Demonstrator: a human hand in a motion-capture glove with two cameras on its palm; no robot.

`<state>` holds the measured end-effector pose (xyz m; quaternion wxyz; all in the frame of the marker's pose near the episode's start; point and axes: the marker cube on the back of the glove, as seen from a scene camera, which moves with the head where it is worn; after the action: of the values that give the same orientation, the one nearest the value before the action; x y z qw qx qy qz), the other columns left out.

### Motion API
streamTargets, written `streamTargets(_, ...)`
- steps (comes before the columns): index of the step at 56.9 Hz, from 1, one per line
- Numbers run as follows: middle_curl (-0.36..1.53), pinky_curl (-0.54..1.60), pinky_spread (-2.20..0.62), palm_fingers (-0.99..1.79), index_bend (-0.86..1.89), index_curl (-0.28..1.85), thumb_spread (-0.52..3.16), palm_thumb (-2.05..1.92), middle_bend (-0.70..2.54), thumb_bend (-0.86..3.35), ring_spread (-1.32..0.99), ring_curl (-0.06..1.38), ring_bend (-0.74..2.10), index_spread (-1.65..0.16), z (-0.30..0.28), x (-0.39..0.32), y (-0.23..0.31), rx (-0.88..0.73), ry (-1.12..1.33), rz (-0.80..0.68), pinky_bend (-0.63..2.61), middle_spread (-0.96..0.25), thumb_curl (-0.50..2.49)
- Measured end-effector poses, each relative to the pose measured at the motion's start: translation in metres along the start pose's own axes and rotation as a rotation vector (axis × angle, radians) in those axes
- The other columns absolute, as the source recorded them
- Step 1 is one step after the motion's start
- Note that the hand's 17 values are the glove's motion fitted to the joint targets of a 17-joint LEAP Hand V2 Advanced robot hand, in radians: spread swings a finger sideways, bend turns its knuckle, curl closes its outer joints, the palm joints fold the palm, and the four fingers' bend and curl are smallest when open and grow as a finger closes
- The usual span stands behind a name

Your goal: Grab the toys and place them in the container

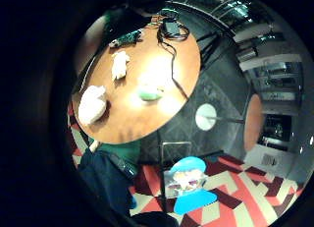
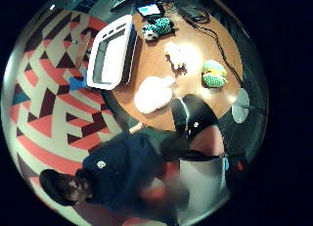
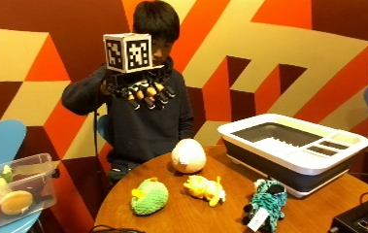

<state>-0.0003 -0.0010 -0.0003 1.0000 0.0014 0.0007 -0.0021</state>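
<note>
Outside view: gloved right hand (image 3: 142, 90) raised at chest height above round table (image 3: 190, 216), fingers (image 3: 150, 99) hanging relaxed, holding nothing. On table: egg toy (image 3: 188, 156), green knitted toy (image 3: 149, 196), yellow plush (image 3: 204, 188), teal zebra toy (image 3: 265, 201). White-rimmed container (image 3: 293, 148) on table's far side, beside zebra.

Thumb side palm view: container (image 2: 111, 52) overhangs table edge; zebra just beside it.

Little finger side palm view: four toys spread apart on table.

Black box (image 3: 364, 219) at table edge, cut off by frame.
</note>
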Motion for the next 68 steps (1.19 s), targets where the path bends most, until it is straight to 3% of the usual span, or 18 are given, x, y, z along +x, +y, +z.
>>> streamTargets(7, 0.08, 0.19, 0.01, -0.07, 0.03, 0.04, 0.85, 0.3, 0.16, 0.25, -0.02, 0.07, 0.27, -0.17, 0.001, 0.004, -0.011, -0.015, 0.046, -0.007, 0.64, -0.02, 0.09)
streamTargets(15, 0.11, 0.26, 0.01, -0.29, 0.05, 0.06, 1.06, 0.31, 0.12, 0.24, -0.02, 0.1, 0.22, -0.21, 0.019, 0.027, -0.033, -0.138, 0.235, 0.044, 0.76, -0.01, 0.12)
streamTargets(38, 0.14, 0.31, 0.01, -0.38, 0.07, 0.12, 1.11, 0.28, 0.08, 0.09, -0.01, 0.16, 0.16, -0.22, 0.107, 0.077, -0.085, -0.324, 0.323, 0.085, 0.76, 0.01, 0.2)
streamTargets(52, 0.12, 0.31, 0.01, -0.34, 0.19, 0.21, 1.11, 0.32, 0.05, 0.03, 0.0, 0.15, 0.11, -0.23, 0.165, 0.088, -0.097, -0.401, 0.31, 0.03, 0.7, 0.01, 0.24)
streamTargets(56, 0.11, 0.31, 0.01, -0.3, 0.29, 0.26, 1.12, 0.36, 0.04, 0.04, -0.01, 0.13, 0.1, -0.24, 0.172, 0.086, -0.097, -0.373, 0.275, 0.01, 0.67, 0.01, 0.25)
streamTargets(68, 0.12, 0.28, 0.0, -0.02, 1.06, 0.51, 1.2, 0.59, 0.16, 0.14, -0.03, 0.06, 0.08, -0.24, 0.165, 0.069, -0.094, -0.192, 0.137, -0.057, 0.49, -0.03, 0.35)
